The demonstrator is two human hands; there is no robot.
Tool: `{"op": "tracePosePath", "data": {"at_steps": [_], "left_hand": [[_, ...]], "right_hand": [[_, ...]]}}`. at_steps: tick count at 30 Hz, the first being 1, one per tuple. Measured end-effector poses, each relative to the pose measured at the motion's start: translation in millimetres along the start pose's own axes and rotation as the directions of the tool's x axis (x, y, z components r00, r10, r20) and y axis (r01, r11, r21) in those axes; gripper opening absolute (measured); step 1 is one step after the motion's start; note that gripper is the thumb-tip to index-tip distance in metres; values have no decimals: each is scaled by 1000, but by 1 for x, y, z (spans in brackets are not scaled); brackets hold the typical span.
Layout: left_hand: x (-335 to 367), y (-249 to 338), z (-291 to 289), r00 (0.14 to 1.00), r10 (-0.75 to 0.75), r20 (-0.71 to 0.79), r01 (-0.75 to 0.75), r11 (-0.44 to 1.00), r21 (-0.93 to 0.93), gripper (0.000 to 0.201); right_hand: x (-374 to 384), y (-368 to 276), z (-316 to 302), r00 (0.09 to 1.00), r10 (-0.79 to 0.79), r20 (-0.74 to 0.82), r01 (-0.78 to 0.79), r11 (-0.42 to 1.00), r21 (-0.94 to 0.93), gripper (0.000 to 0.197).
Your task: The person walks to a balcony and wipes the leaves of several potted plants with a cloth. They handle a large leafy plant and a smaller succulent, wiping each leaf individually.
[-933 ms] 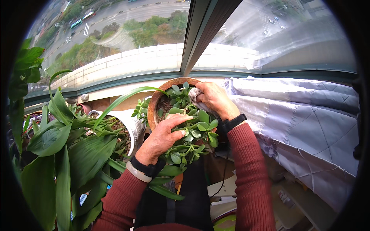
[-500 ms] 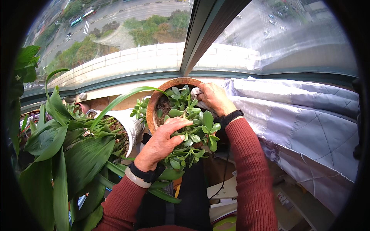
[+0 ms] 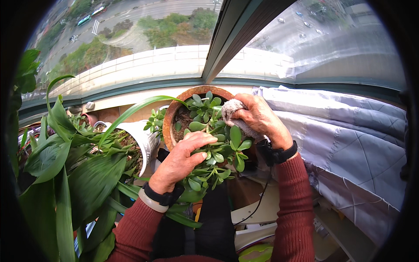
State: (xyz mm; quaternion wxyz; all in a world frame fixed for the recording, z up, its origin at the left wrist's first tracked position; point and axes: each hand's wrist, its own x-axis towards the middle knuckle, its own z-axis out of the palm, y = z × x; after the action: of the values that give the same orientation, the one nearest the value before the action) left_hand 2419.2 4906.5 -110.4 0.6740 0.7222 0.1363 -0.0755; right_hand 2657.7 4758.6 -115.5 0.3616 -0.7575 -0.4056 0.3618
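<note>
A succulent with thick rounded leaves (image 3: 236, 136) grows in a round terracotta pot (image 3: 168, 124) by the window corner. My right hand (image 3: 266, 122) is closed on a crumpled greyish cloth (image 3: 230, 110) at the pot's right rim, beside the upper leaves. Across the plant's left side reaches my left hand (image 3: 178, 160), its fingers stretched out over the leaves and the thumb apart. The fingertips lie against the foliage, and I see nothing gripped in them. Brown soil shows at the pot's left side; leaves and hands cover much of the rest.
To the left, a white pot (image 3: 146, 142) holds a plant with long broad leaves (image 3: 98, 179). Pale quilted fabric (image 3: 345, 135) drapes along the right side. A window frame post (image 3: 227, 41) rises behind the pot. Below my right arm, a black cord (image 3: 261, 198) hangs past shelves.
My right hand has drawn back to the right and nearer me with the cloth, which shows more fully now. My left hand stays over the leaves, almost unmoved.
</note>
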Motion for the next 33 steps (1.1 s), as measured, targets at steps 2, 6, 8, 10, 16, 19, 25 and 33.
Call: {"op": "tracePosePath", "data": {"at_steps": [2,6,8,10,16,19,25,33], "left_hand": [[-1,1,1,1000,-21,-13,21,1000,-13,51],[-4,2,1,998,-51,-32,50,998,-42,52],[-4,2,0,997,-71,-37,68,995,-79,52],[-4,2,-1,994,-106,-32,102,989,-105,52],[-1,6,-3,993,-117,-17,113,981,-157,53],[-1,10,-6,986,-165,-13,160,970,-186,54],[-2,13,-10,963,-267,-34,246,925,-289,51],[0,11,-11,949,-314,-21,285,885,-369,51]], "right_hand": [[8,6,16,982,102,157,-70,979,-192,24],[2,28,22,988,98,119,-62,960,-272,21],[-7,33,9,980,193,50,-166,928,-332,19],[-19,30,-2,982,184,-49,-190,956,-223,20],[-40,31,18,984,173,46,-171,985,-29,20],[-47,50,28,963,248,-104,-269,911,-314,21],[-72,48,1,899,367,-238,-362,930,68,24],[-77,54,27,916,331,-227,-347,937,-34,24]]}}
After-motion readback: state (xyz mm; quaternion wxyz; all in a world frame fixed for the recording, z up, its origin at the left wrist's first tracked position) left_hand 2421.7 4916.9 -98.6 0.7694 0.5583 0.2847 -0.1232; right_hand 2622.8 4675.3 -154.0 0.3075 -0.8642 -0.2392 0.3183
